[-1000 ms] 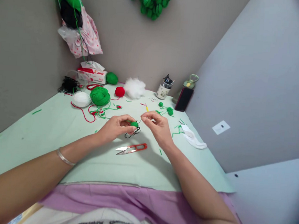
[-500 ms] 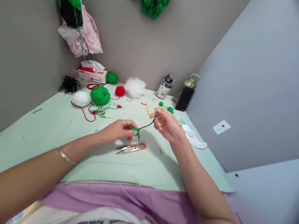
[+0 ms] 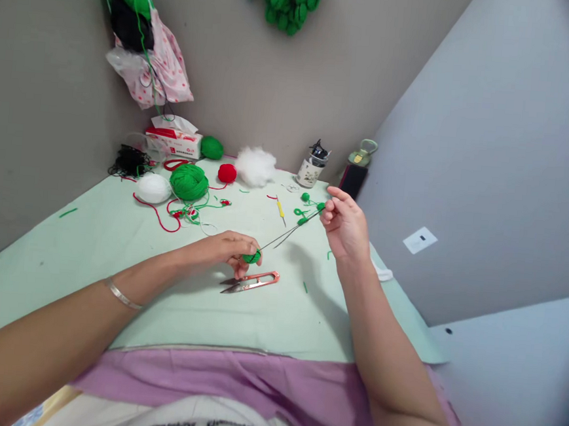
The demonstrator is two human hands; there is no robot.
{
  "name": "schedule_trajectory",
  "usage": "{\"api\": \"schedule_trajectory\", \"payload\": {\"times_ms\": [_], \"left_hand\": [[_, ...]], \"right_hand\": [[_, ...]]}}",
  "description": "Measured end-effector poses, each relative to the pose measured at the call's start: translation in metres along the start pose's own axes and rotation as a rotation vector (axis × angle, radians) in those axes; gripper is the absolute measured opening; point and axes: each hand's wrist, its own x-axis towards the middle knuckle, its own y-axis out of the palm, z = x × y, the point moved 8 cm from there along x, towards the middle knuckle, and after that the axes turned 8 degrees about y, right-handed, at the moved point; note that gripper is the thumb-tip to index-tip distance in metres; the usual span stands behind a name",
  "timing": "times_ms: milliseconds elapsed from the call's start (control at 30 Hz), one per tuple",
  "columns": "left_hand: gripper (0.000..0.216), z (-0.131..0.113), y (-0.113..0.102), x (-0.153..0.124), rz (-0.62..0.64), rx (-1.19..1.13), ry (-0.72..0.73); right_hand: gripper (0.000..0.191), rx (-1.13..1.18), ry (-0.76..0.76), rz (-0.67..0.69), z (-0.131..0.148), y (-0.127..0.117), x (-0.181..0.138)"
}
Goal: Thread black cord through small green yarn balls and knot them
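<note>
My left hand [image 3: 227, 248] pinches a small green crocheted ball [image 3: 251, 257] just above the pale green table [image 3: 114, 252]. A thin dark thread [image 3: 287, 231] runs taut from the ball up and to the right into my right hand [image 3: 345, 226], whose fingers are pinched shut on its end, probably round a needle too small to make out. Red-handled thread snips [image 3: 252, 281] lie on the table just below my left hand.
At the back lie a big green yarn ball [image 3: 189, 181], a white ball [image 3: 153, 188], a red ball [image 3: 227, 172], white stuffing [image 3: 255, 166], black yarn [image 3: 131, 160], a tissue box [image 3: 173, 141], a jar [image 3: 310, 171], a yellow-handled hook [image 3: 280, 209] and a white cloth [image 3: 381, 270].
My right hand has pulled away up and to the right, drawing the dark thread from a loose loop into a taut line. My left hand has dropped slightly with the green ball.
</note>
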Motion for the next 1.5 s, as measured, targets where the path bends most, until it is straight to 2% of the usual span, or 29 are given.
{"api": "schedule_trajectory", "payload": {"times_ms": [100, 300, 533, 667, 933, 1067, 1200, 1300, 1500], "left_hand": [[0.026, -0.002, 0.0, 0.0, 0.025, -0.026, 0.025], [0.027, -0.001, 0.001, -0.002, 0.057, -0.093, 0.035], [0.034, -0.001, -0.014, 0.001, -0.113, -0.054, 0.102], [0.036, 0.0, -0.022, 0.002, -0.169, -0.057, 0.138], [0.033, -0.002, -0.033, 0.001, -0.26, 0.031, 0.154], [0.033, -0.009, -0.037, 0.0, -0.325, -0.009, 0.216], [0.031, -0.015, -0.035, 0.001, -0.315, -0.079, 0.313], [0.029, -0.018, -0.037, 0.001, -0.335, -0.045, 0.385], [0.033, -0.015, -0.042, -0.001, -0.419, 0.122, 0.357]], "right_hand": [[0.015, 0.05, 0.021, -0.039, -0.004, -0.006, 0.003], [0.024, 0.144, 0.14, -0.002, -0.012, -0.013, 0.012], [0.012, 0.147, 0.091, 0.068, 0.0, -0.006, 0.007], [0.011, 0.201, 0.031, 0.106, 0.01, 0.002, 0.0], [0.013, 0.286, -0.084, 0.056, 0.035, -0.009, -0.002], [0.017, 0.084, -0.061, 0.101, 0.024, 0.006, -0.007], [0.017, -0.28, -0.041, 0.263, -0.006, 0.047, -0.032], [0.014, -0.517, -0.073, 0.344, -0.027, 0.072, -0.054], [0.011, -0.785, -0.143, 0.363, -0.051, 0.082, -0.067]]}}
